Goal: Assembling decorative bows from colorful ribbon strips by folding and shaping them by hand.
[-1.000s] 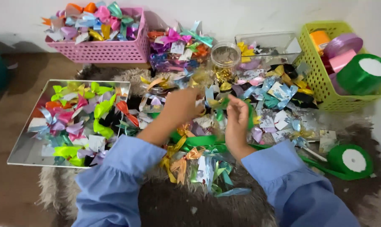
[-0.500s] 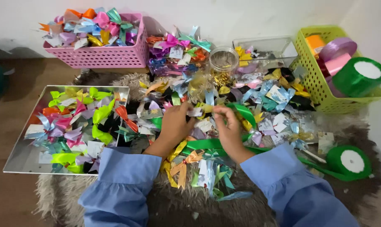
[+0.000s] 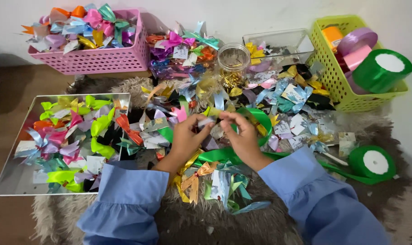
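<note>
My left hand (image 3: 187, 137) and my right hand (image 3: 243, 137) meet at the middle of the pile, fingertips together. Both pinch a small silvery ribbon piece (image 3: 209, 121) between them. A green satin ribbon (image 3: 262, 119) loops around behind my right hand, passes under both wrists and trails right to a green ribbon roll (image 3: 373, 163) lying on the rug. Whether my right hand also grips the green ribbon I cannot tell. Gold and orange bows (image 3: 193, 178) lie just below my left wrist. Blue sleeves cover both forearms.
A mirrored tray (image 3: 10, 186) of bright bows sits at the left. A pink basket (image 3: 101, 61) of bows stands at the back left, a glass jar (image 3: 233, 56) and a clear box (image 3: 278, 40) at the back. A yellow-green basket (image 3: 330, 81) at the right holds ribbon rolls (image 3: 382, 68).
My left hand has drawn back from the pile towards me. Both hands have come together at the centre, pinching the small piece.
</note>
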